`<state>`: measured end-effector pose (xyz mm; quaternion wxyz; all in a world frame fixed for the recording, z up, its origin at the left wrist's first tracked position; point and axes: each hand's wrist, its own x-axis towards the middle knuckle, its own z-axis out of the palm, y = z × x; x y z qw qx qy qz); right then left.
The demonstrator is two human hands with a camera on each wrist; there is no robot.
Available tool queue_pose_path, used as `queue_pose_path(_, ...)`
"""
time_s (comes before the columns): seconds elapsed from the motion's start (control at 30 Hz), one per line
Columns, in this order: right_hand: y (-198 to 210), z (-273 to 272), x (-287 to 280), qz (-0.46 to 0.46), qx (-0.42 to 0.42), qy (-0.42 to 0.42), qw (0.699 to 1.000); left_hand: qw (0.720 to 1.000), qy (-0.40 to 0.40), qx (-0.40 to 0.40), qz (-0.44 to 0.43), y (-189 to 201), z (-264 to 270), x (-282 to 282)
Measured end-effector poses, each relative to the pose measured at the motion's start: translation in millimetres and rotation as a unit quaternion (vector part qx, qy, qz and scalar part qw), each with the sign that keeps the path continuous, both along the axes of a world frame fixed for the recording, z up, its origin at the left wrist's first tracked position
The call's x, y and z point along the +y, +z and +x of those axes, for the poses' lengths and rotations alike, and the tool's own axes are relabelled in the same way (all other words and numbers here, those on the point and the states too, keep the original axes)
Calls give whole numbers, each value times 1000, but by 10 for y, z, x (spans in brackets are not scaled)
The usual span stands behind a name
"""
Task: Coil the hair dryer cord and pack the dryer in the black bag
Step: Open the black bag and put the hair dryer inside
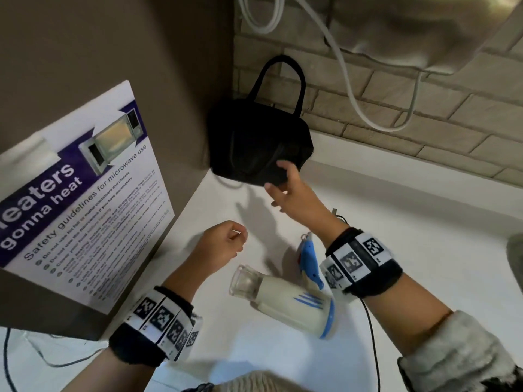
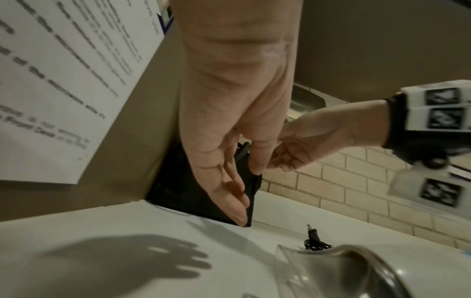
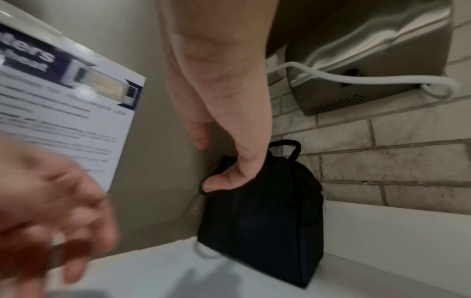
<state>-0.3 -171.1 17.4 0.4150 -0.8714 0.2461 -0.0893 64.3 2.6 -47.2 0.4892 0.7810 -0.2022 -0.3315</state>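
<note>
The black bag (image 1: 254, 137) stands upright in the counter's far corner, against the brown panel and the brick wall. My right hand (image 1: 276, 178) grips its near top edge, thumb (image 3: 219, 182) hooked over the rim. My left hand (image 1: 235, 239) hovers lower left of the bag with relaxed fingers (image 2: 237, 209), holding nothing. The white and blue hair dryer (image 1: 283, 298) lies on the white counter (image 1: 396, 222) under my right wrist, its clear nozzle (image 2: 344, 268) pointing left. Its black plug (image 2: 312, 233) and bunched cord lie just beyond it; most of the cord is hidden by my right arm.
A microwave safety poster (image 1: 85, 193) hangs on the brown panel at left. A steel hand dryer (image 3: 369, 60) with a white cable (image 1: 348, 89) is mounted on the brick wall above the bag. A thin black wire (image 1: 370, 335) trails from my right wristband.
</note>
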Motion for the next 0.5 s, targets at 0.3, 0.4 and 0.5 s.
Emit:
queue_pose_path(0.3, 118, 686, -640, -113, 102, -64, 986, 975, -11, -210, 68, -90, 130, 315)
queue_pose_path(0.4, -14, 710, -697, -159, 93, -108, 977, 969, -11, -239, 67, -88, 166, 382)
queue_pose_path(0.5, -162, 638, -725, -112, 30, -122, 986, 967, -11, -247, 53, -96, 207, 415)
